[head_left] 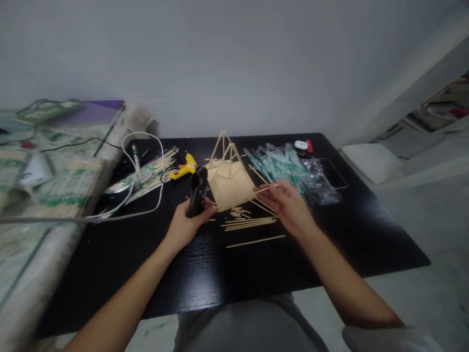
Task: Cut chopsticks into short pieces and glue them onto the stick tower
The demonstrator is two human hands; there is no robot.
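Note:
My left hand (192, 217) is closed around a black tool (198, 195) that stands upright in it; its kind is hard to make out. The fingertips of that hand are at the near left corner of a structure of thin wooden sticks (229, 183), which has a flat sheet of sticks side by side and pointed frames rising from it. My right hand (287, 203) pinches a thin wooden stick (266, 189) near the structure's right front corner. Below the structure lie short cut pieces (240, 213), several long sticks (251, 224) and one single stick (255, 241).
A yellow glue gun (185, 167) lies left of the structure, near packed sticks (146, 178) and a white cable (161, 171). Crumpled plastic wrappers (282, 166) lie on the right, with a white case (301, 145) behind. A white stool (366, 161) stands beyond the black table (205, 278).

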